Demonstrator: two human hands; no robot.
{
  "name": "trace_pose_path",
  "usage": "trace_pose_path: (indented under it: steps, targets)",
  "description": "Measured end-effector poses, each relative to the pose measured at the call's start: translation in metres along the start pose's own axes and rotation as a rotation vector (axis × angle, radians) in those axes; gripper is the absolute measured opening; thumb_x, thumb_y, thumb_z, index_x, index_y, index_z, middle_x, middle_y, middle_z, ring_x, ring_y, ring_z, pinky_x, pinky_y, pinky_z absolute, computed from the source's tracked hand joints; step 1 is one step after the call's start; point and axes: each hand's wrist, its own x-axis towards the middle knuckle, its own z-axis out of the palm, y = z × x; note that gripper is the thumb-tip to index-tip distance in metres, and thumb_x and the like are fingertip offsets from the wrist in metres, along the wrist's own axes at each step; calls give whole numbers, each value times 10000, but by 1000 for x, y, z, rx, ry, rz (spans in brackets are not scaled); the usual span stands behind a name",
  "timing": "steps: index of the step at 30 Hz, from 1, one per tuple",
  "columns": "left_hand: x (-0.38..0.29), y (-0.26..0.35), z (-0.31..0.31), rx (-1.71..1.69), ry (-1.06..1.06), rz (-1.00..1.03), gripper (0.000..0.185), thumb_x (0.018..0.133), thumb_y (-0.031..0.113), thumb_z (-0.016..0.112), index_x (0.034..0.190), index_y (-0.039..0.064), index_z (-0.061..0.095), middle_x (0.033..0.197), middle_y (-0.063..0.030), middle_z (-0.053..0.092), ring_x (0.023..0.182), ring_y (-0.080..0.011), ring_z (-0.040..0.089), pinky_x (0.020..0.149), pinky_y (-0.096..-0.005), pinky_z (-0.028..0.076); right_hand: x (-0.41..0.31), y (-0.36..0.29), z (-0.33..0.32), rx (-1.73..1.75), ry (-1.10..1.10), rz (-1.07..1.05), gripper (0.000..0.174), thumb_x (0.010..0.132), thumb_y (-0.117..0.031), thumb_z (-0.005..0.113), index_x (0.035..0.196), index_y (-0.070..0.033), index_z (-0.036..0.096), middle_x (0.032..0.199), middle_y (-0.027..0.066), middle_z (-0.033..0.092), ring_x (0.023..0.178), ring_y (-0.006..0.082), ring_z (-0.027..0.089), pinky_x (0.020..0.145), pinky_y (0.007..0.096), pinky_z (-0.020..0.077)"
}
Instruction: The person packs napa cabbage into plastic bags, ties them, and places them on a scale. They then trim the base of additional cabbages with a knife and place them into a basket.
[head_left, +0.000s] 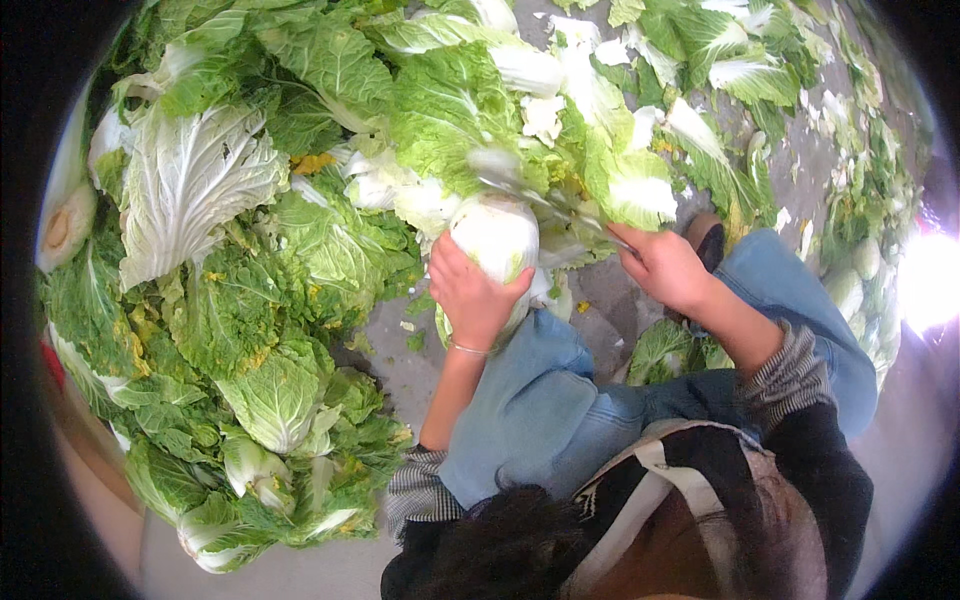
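Note:
My left hand (478, 289) grips a napa cabbage head (496, 234) from the near side, thumb and fingers spread around its pale, trimmed body. The cabbage stands tilted by my left knee, its white base end turned away from me. In my right hand (667, 268) is the handle of a knife (559, 206). The knife's blade, blurred, reaches leftward to just beyond the cabbage's base end; whether it touches cannot be told. Loose green cabbage leaves (457, 112) lie right behind the blade.
A large heap of cabbage leaves (225, 330) covers the floor on my left. More leaves and scraps (720, 150) litter the grey floor (409, 367) ahead and to the right. Several whole cabbages (855, 285) line the far right. Bright light glares at the right edge.

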Motion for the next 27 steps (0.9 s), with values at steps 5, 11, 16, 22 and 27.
trace_pose_path:
  steps: [5, 11, 16, 22, 27]
  targets:
    - [-5, -6, 6, 93, 29, 48, 941, 493, 507, 792, 1183, -29, 443, 1148, -219, 470, 1026, -386, 442, 843, -459, 384, 4, 6, 25, -96, 121, -310, 450, 806, -212, 564, 1240, -137, 469, 763, 107, 601, 607, 309, 601, 541, 406, 486]
    - [-4, -4, 1, -100, -54, 125, 726, 534, 496, 783, 1064, 34, 600, 1081, -194, 539, 979, -380, 462, 860, -456, 375, 21, -11, -10, -243, 64, -382, 436, 807, -244, 562, 1225, -147, 486, 724, 73, 601, 578, 272, 602, 473, 392, 474]
    - [-2, 1, -2, 150, -56, 64, 887, 516, 515, 783, 1171, -8, 494, 1113, -234, 497, 1023, -385, 445, 855, -452, 371, 40, -9, 3, -206, 112, -447, 432, 808, -236, 549, 1225, -142, 488, 679, 72, 604, 563, 279, 602, 472, 396, 475]
    - [1, -2, -3, 79, -54, -10, 974, 529, 456, 804, 1223, -85, 385, 1163, -244, 460, 1087, -398, 421, 943, -450, 339, 41, 0, 7, -253, -13, -247, 475, 781, -222, 585, 1237, -135, 482, 681, 104, 608, 612, 295, 615, 523, 407, 489]
    - [1, 5, -6, 34, -35, -28, 1026, 514, 448, 812, 1246, -85, 331, 1163, -247, 450, 1098, -400, 415, 926, -467, 353, 72, -12, 33, -61, 105, -339, 433, 798, -226, 569, 1214, -128, 498, 724, 132, 622, 644, 304, 619, 547, 416, 492]
